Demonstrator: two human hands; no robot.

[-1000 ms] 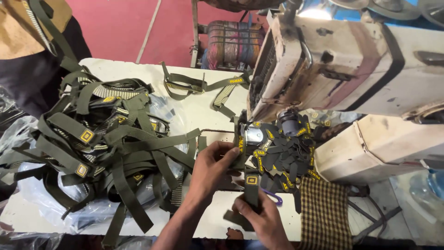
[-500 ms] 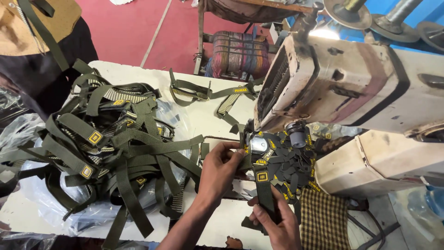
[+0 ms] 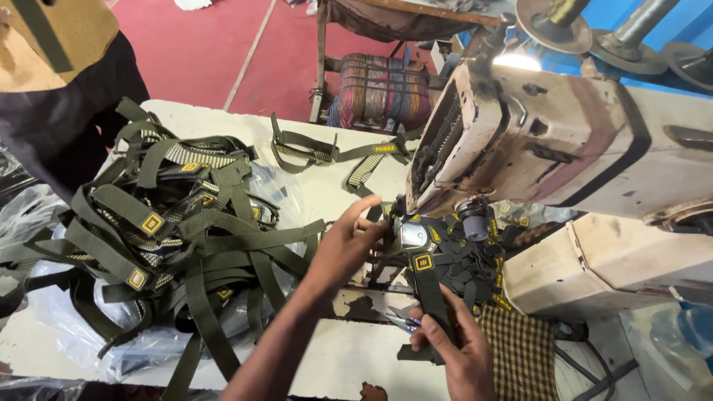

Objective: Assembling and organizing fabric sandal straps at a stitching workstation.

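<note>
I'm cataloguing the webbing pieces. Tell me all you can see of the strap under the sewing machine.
The strap is olive-green woven webbing, flat, with a small square yellow-and-black label sewn near its upper end. It runs from the machine's needle area down toward the camera. The right hand pinches its lower part; the left hand touches near its upper end. Loose black patches lie beside it.
</note>
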